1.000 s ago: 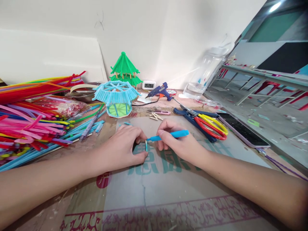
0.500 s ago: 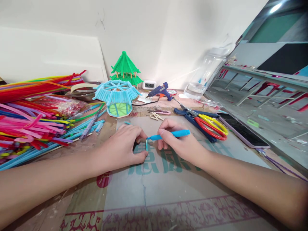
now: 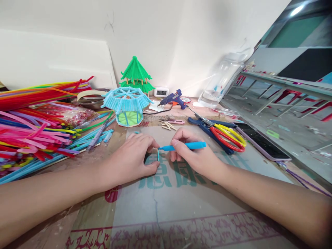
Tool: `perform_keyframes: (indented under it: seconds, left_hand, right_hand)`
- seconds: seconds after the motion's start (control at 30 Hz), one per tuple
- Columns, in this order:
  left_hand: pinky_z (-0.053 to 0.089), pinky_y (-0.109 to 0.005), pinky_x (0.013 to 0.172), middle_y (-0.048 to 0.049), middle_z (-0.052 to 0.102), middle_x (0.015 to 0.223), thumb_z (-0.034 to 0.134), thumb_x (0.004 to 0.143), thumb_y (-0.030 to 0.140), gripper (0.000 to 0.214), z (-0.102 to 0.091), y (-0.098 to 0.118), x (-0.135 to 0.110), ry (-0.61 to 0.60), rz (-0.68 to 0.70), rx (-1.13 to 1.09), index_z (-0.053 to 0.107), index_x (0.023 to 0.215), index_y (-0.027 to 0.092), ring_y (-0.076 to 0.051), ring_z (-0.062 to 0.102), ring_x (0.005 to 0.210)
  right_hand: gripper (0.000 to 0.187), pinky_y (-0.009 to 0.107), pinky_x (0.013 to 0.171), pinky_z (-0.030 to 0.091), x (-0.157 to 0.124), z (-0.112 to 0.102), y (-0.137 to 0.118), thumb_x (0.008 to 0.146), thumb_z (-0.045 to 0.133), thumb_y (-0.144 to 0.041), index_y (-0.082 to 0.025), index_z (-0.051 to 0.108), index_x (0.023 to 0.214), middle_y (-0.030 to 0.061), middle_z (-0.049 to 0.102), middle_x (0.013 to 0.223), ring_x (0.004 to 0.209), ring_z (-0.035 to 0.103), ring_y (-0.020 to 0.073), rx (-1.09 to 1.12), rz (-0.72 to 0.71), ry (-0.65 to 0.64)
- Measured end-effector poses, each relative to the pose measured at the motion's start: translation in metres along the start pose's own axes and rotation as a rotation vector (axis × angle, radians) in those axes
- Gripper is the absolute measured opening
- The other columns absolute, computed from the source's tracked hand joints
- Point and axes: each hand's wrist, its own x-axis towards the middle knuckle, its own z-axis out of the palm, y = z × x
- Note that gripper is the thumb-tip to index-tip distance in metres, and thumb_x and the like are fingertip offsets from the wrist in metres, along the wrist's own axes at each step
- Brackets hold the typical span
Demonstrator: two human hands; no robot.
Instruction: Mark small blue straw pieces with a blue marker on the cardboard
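My left hand (image 3: pixel 133 157) rests on the cardboard sheet (image 3: pixel 181 204) and pinches a short blue straw piece (image 3: pixel 158 155) between thumb and forefinger, holding it flat. My right hand (image 3: pixel 193 155) grips a blue craft knife (image 3: pixel 185 146) like a pen, its tip touching the upper end of the straw piece. Both hands are closed, close together at the table's middle.
A heap of coloured straws (image 3: pixel 33 121) fills the left. Behind the hands stand a blue straw pavilion roof (image 3: pixel 126 103), a green pavilion model (image 3: pixel 135 74), a glue gun (image 3: pixel 172 98), a small clock (image 3: pixel 161 92), scissors (image 3: pixel 223 131), a phone (image 3: pixel 261 141) and a clear jar (image 3: pixel 220 83).
Almost nothing has moved; both hands stay where they were, and the view has shifted slightly.
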Motion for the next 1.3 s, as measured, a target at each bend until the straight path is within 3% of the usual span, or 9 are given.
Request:
perform_keyframes:
  seconds: [0.9,1.17,1.3]
  left_hand:
    - [0.045,-0.037,0.077,-0.0033,0.061,0.093,0.066,0.079,0.037,0.029,0.0029,-0.0056,0.0004,-0.033,-0.094,-0.136,0.057,0.100,0.020,-0.023,0.056,0.088]
    - [0.041,-0.040,0.087,-0.0035,0.063,0.094,0.060,0.084,0.034,0.020,-0.0018,-0.0006,0.0011,-0.057,0.012,-0.041,0.063,0.098,0.021,-0.023,0.056,0.091]
    - [0.041,-0.040,0.086,-0.0032,0.062,0.093,0.062,0.083,0.033,0.020,-0.0011,-0.0005,0.0011,-0.036,-0.009,-0.057,0.061,0.098,0.020,-0.024,0.056,0.091]
  right_hand:
    - [0.018,0.024,0.054,0.044,0.0000,-0.0015,0.0022,0.096,0.051,-0.029,-0.023,0.045,0.080,-0.0035,0.062,0.059,0.055,0.055,0.0124,-0.001,-0.012,0.043]
    - [0.017,0.024,0.055,0.044,-0.0001,-0.0024,0.0019,0.094,0.051,-0.027,-0.023,0.045,0.080,-0.0042,0.061,0.057,0.054,0.055,0.0127,0.022,-0.011,0.045]
    - [0.017,0.023,0.053,0.042,0.0012,-0.0023,0.0026,0.095,0.051,-0.027,-0.023,0.046,0.080,-0.0042,0.061,0.058,0.054,0.054,0.0119,-0.013,0.011,0.034]
